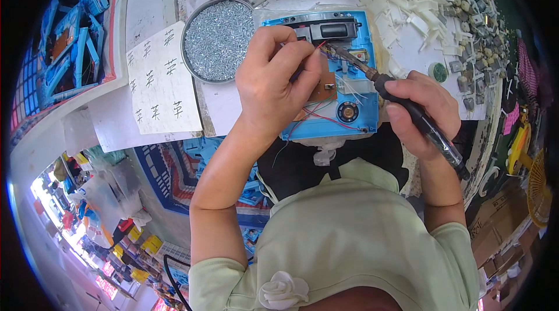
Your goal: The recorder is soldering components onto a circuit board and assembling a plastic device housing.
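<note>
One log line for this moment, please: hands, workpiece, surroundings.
left hand: fingertips by red wire | right hand: grips soldering iron, tip over open blue housing | nearby: round dish left, white parts right

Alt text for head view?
A person's right hand holds a soldering iron, its tip near a red wire over an open blue plastic casing; the left hand is beside the wire. A round dish of small metal pieces sits left, white plastic parts right.
</note>
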Demonstrator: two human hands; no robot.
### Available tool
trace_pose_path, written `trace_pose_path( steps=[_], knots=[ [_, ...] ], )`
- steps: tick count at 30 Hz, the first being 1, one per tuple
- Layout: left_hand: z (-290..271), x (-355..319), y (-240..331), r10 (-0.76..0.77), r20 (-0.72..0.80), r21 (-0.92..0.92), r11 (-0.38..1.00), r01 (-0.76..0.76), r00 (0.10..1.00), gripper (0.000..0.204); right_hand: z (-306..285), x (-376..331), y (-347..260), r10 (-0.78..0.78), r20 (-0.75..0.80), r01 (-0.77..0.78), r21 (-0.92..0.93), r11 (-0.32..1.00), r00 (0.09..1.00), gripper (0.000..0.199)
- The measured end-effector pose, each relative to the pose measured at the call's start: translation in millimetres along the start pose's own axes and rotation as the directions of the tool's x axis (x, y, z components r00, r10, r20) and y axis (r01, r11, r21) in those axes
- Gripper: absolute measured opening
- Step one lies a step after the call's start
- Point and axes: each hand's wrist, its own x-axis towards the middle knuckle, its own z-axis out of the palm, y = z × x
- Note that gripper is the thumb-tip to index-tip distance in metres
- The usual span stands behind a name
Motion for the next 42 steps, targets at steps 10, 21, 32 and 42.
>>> trace_pose_path(
  steps=[10, 21, 32, 42],
  knots=[
    [0.8, 1.4, -0.4, 0.020, -0.018, 0.004, 1.000, -0.020, 1.000, 0.015, 3.4, 2.8, 2.8, -0.011, -0.012, 0.011, 0.028, 1.000, 1.000, 0.024],
    [0.7, 0.4, 1.0, -0.013, -0.001, 0.010, 1.000, 0.013, 1.000, 0.013, 1.6, 3.6, 2.3, -0.018, -0.003, 0.018, 0.026, 1.000, 1.000, 0.026],
    [0.4, 0.5, 1.6, -0.013, 0.006, 0.008, 1.000, 0.013, 1.000, 0.013, 7.8, 5.7, 4.7, -0.167, -0.029, 0.165, -0.061, 0.984, 0.986, 0.030],
    [2.5, 1.1, 0.5, 0.008, -0.027, 0.004, 1.000, -0.008, 1.000, 0.015, 5.3, 4.2, 2.2, -0.175, -0.003, 0.174, -0.084, 0.981, 0.985, 0.032]
  ],
)
